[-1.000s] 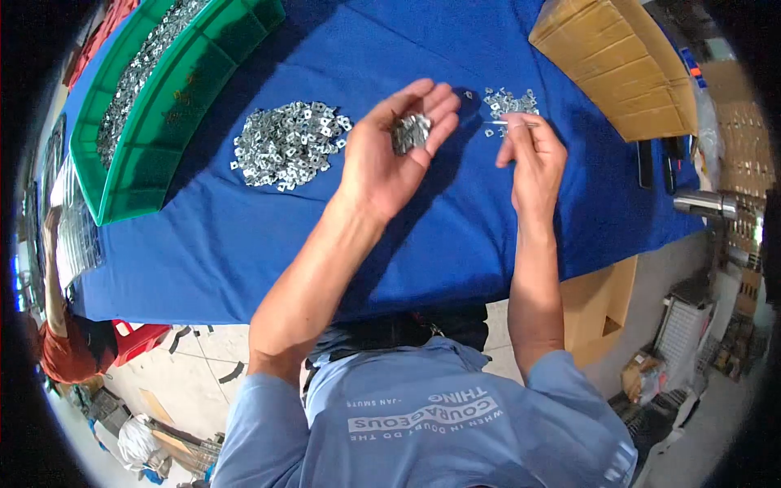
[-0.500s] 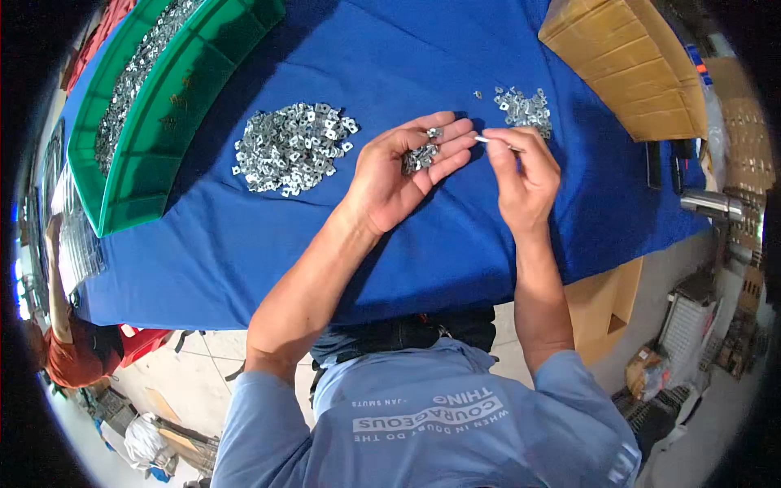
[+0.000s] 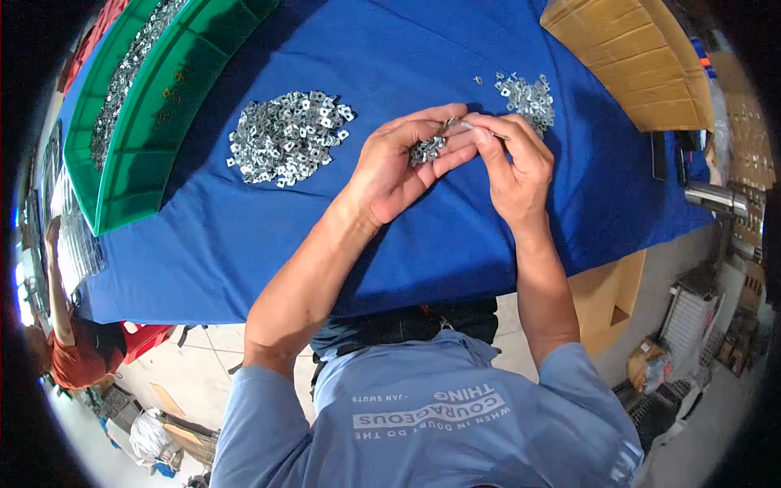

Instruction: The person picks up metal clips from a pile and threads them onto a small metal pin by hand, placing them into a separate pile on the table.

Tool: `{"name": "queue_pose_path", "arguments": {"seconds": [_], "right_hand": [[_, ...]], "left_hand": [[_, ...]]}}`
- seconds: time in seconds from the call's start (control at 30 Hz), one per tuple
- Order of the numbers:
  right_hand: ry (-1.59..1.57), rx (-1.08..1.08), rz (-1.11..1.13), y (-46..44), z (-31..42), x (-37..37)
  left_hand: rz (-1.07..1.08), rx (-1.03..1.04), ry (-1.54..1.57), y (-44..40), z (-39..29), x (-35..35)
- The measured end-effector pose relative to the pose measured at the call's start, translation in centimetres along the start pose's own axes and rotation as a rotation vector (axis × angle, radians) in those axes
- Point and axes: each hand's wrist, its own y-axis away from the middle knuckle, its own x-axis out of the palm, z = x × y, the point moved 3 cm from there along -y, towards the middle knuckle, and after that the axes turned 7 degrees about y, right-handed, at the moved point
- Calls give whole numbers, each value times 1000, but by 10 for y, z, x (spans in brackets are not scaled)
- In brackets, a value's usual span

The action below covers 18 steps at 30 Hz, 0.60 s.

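Note:
My left hand (image 3: 389,169) is turned palm up and cupped, with several small metal clips (image 3: 427,150) lying in it. Its thumb and forefinger hold one clip (image 3: 451,124) above the others. Pinched in my right hand (image 3: 522,175) is a thin, pale, stick-like tool (image 3: 467,125), whose tip meets or nearly meets that raised clip. I cannot make out the tool's exact kind. A large heap of similar clips (image 3: 285,138) lies left of my hands on the blue cloth (image 3: 220,252). Beyond my right hand is a smaller heap of clips (image 3: 529,98).
A green bin (image 3: 134,199) full of small metal parts stands at the left. One loose clip (image 3: 477,80) lies beside the smaller heap. A cardboard box (image 3: 630,61) is at the back right. Another person (image 3: 85,354) is at the far left.
My right hand has moved left towards my left hand, bringing the tool's tip to the clip at the left thumb. The view has shifted slightly.

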Motion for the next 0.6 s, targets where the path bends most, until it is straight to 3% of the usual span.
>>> {"name": "queue_pose_path", "arguments": {"seconds": [0.3,0.4,0.43,0.53,0.6], "right_hand": [[-22,89,-10,-1,-4,0],[76,248,-154,1,-10,-6],[211,117,-274,-2,-19,-8],[253,338,-189,-2,-19,-18],[154,300,-178,1,-16,-16]], "left_hand": [[-20,16,-94,2,-1,3],[9,-14,-21,-1,-1,3],[12,-30,4,-1,-2,3],[22,-41,27,0,-3,4],[28,-42,39,-2,-2,2]]}}
